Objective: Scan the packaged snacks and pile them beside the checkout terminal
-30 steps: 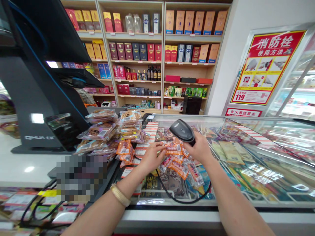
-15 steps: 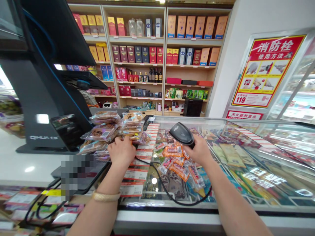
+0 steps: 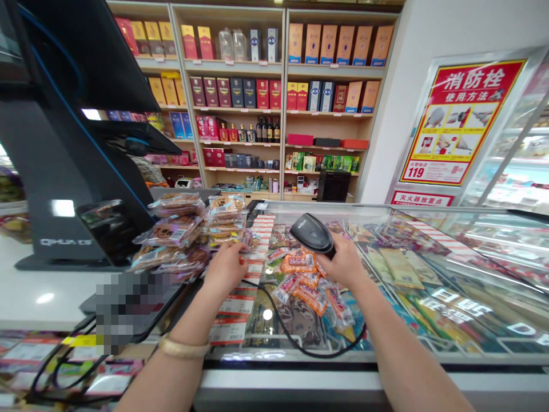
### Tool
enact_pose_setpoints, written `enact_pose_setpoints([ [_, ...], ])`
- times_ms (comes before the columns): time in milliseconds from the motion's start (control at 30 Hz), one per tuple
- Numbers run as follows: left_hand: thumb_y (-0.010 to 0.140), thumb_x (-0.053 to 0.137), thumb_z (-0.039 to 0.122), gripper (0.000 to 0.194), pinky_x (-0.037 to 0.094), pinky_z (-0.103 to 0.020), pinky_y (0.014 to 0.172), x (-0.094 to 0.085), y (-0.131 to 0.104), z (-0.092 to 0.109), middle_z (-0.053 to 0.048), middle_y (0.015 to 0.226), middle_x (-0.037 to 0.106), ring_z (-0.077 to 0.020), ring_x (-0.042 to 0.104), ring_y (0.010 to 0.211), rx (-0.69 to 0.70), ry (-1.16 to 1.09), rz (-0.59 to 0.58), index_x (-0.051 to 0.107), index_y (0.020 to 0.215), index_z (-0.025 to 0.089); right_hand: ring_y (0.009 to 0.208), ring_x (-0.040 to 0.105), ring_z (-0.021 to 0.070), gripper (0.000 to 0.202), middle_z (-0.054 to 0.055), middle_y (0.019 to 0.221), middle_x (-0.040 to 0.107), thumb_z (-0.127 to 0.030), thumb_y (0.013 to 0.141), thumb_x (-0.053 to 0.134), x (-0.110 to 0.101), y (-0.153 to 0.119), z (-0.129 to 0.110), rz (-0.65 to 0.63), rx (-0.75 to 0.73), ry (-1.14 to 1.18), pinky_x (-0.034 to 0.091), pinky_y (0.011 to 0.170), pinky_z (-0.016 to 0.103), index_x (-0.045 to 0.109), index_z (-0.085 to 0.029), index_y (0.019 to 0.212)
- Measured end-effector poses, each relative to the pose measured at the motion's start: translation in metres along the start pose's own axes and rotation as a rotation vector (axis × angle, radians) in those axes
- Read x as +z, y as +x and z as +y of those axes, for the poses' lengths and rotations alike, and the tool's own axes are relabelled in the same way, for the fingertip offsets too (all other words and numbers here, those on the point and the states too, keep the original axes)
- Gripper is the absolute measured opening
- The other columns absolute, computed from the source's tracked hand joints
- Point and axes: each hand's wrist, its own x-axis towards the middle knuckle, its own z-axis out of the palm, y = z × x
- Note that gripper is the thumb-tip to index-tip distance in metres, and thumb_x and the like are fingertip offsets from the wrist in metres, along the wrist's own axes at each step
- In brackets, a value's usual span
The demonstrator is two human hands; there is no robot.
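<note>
My right hand (image 3: 345,260) is closed round the handle of a black barcode scanner (image 3: 312,233), its head pointing up and left above the glass counter. Below the scanner lies a loose heap of orange snack packets (image 3: 309,293). My left hand (image 3: 226,264), with a bracelet on the wrist, has its fingers bent at the near right side of the stacked packaged cookies (image 3: 225,216). What its fingertips grip, if anything, is hidden. Another pile of wrapped cookies (image 3: 171,232) stands to the left of that stack.
A black register terminal (image 3: 72,189) rises at the left, with a dark tablet-like device (image 3: 150,309) before it. Red and white price labels (image 3: 234,317) run along the glass. The scanner cable (image 3: 287,335) loops across the counter. Goods shelves (image 3: 240,109) stand behind.
My left hand has moved right along the front of the cookie stacks, to the right stack's near side. The right hand and scanner hold nearly the same place. The view has shifted slightly.
</note>
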Motion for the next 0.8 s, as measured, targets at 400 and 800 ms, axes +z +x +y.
enact_pose_setpoints([
  [400,0.082,0.052,0.029,0.028,0.046,-0.041,0.087,0.007,-0.004,0.012,-0.016,0.106,0.07,-0.0303,0.066,0.1,0.021,0.185,-0.204,0.069,0.101,0.017,0.067,0.061,0.0203,0.011,0.006,0.075,0.066,-0.027,0.074,0.056,0.001,0.0,-0.001,0.0,-0.016,-0.002,0.045,0.062,0.029,0.06,-0.019,0.081],
  [800,0.084,0.049,0.02,0.027,0.045,-0.035,0.075,0.001,0.004,0.002,-0.019,0.085,0.072,-0.0298,0.068,0.084,-0.022,0.089,-0.195,0.07,0.068,0.015,0.069,0.061,0.0207,0.009,0.007,0.077,0.067,-0.025,0.074,0.056,0.001,0.0,-0.002,-0.006,-0.029,0.016,0.046,0.065,0.029,0.06,-0.02,0.081],
])
